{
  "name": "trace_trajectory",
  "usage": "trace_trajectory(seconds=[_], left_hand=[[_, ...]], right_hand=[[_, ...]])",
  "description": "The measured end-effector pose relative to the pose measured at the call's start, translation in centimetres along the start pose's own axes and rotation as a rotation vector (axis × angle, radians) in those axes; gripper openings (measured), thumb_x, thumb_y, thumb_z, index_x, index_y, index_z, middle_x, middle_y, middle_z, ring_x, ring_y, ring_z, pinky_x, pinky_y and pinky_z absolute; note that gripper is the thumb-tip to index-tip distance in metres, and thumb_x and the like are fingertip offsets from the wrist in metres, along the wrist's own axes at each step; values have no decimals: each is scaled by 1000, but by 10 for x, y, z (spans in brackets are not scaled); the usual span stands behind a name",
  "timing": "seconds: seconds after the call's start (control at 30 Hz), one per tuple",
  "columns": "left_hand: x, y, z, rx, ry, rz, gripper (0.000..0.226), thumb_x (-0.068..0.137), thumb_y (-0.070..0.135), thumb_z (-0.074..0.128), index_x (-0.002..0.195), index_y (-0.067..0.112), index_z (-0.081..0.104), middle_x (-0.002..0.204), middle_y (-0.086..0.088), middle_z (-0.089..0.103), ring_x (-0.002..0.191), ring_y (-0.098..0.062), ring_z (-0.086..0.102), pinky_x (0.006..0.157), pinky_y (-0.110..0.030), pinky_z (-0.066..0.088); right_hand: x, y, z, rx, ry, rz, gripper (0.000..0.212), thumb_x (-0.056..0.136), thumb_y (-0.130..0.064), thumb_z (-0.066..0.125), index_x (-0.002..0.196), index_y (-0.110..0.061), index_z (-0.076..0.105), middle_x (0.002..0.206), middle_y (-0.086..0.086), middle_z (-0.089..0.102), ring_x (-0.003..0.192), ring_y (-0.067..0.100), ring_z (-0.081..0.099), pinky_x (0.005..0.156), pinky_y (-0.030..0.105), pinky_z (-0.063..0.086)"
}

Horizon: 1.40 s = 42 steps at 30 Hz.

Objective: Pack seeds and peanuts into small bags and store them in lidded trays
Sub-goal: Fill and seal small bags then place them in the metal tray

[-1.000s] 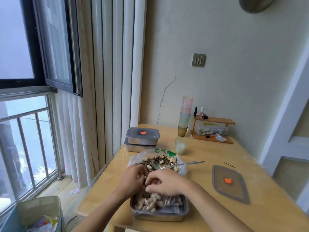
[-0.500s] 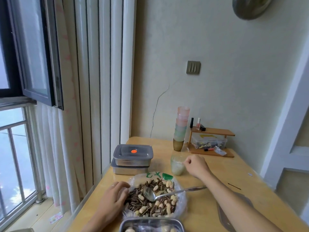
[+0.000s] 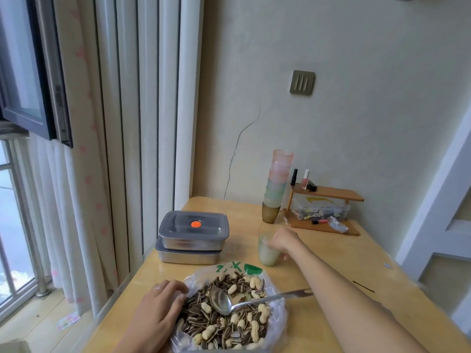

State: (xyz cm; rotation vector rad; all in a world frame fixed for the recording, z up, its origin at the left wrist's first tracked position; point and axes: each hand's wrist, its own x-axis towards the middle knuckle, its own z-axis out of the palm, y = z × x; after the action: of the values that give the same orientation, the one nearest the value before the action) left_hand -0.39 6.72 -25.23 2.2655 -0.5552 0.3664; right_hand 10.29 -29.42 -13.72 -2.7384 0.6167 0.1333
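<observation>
- Seeds and peanuts (image 3: pixel 229 327) fill an open plastic bag (image 3: pixel 278 315) near the table's (image 3: pixel 331 253) front edge, with a spoon (image 3: pixel 219 300) lying in them.
- The left hand (image 3: pixel 159 312) rests on the bag's left rim, fingers bent close together. Whether they pinch the plastic cannot be told.
- The right arm reaches forward, and the right hand (image 3: pixel 284 240) curls around a pale cup (image 3: pixel 266 254) beyond the bag.
- Two lidded trays (image 3: pixel 192 236) stand stacked at back left.

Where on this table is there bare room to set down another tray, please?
The widest bare table is right of the right arm, in front of the shelf; little but a thin dark stick lies there. A smaller patch sits between the trays and the stacked cups. Around the bag, spoon and cup it is crowded.
</observation>
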Motion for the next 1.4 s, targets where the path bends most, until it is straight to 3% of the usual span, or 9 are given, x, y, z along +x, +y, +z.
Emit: trace_trajectory(seconds=[0.13,0.4,0.53,0.63,0.77,0.97,1.2,1.3,1.4], left_hand=[[0,0,1,21,1,-5,31,92,65,30,101,48,55,101,26,58,101,2,52,84,-22,43],[-1,-1,1,5,3,-9,27,94,62,34,102,47,55,100,25,60,101,0,55,85,-27,45],[-2,1,1,-4,5,-17,26,94,62,36,102,47,56,100,24,60,101,0,55,86,-29,46],[-2,2,0,-3,6,-27,26,94,61,36,102,47,56,100,24,60,102,1,55,87,-30,46],[-3,7,-3,7,-7,-29,35,92,67,29,102,46,56,102,25,59,104,3,54,89,-28,45],[-4,13,-5,33,-20,-39,36,92,67,27,102,46,54,104,25,58,104,4,52,89,-27,43],[-4,10,-2,43,-9,-43,26,97,56,35,104,42,56,102,21,59,101,2,52,88,-32,45],[-4,11,-2,49,-8,-38,36,94,62,28,105,41,56,102,21,59,100,1,52,88,-32,45],[-4,12,-2,54,-12,-40,40,93,63,26,106,40,57,102,20,59,100,-2,53,88,-32,45]], right_hand=[[6,-8,-5,-66,-55,37,44,85,-41,73,116,-10,68,120,15,70,80,29,69,54,28,51],[8,-14,11,15,12,20,58,90,-45,64,128,-2,61,131,19,64,115,33,67,77,27,46],[4,-12,7,103,15,-39,43,81,-37,60,107,-4,70,116,12,70,109,28,66,80,25,50],[0,-7,1,182,61,-79,32,75,-29,67,96,-10,80,108,6,77,112,26,68,99,33,56],[-16,-4,-10,270,150,-190,14,84,-16,67,70,-15,65,79,-2,64,86,24,65,82,34,54],[-27,2,-14,355,299,-284,21,84,-17,67,68,-17,52,82,5,65,82,22,56,65,32,40],[-30,6,-13,392,304,-335,17,90,-8,65,106,-13,65,85,1,68,93,21,60,77,29,45],[-37,5,-18,401,306,-330,20,93,-8,57,95,-15,76,88,-4,71,83,14,63,69,24,45],[-41,5,-22,471,337,-271,18,96,-13,54,87,-16,70,97,-5,72,92,17,66,72,26,45]])
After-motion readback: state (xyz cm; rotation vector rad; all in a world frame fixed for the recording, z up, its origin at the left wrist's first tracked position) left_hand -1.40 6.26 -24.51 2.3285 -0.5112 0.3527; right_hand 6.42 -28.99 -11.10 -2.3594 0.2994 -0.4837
